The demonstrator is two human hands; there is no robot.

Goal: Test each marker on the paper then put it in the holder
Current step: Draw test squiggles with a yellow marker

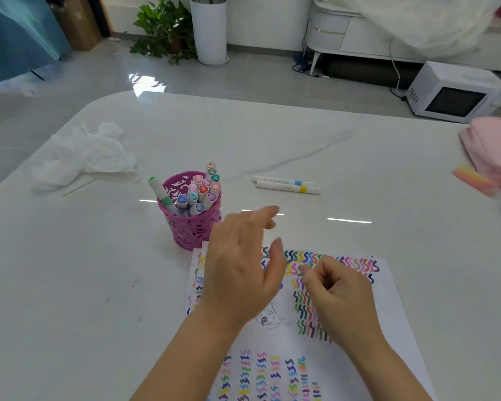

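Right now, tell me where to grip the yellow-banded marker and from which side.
Pinch the yellow-banded marker mid-barrel, from above and its near side. It lies flat, crosswise to you, with the blue-banded marker close along its far side, so that side looks blocked.

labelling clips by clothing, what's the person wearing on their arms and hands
Nothing visible. No sleeves show on either arm up to the frame's edge, and the left hand and right hand carry no gloves, rings, watch or bracelet.
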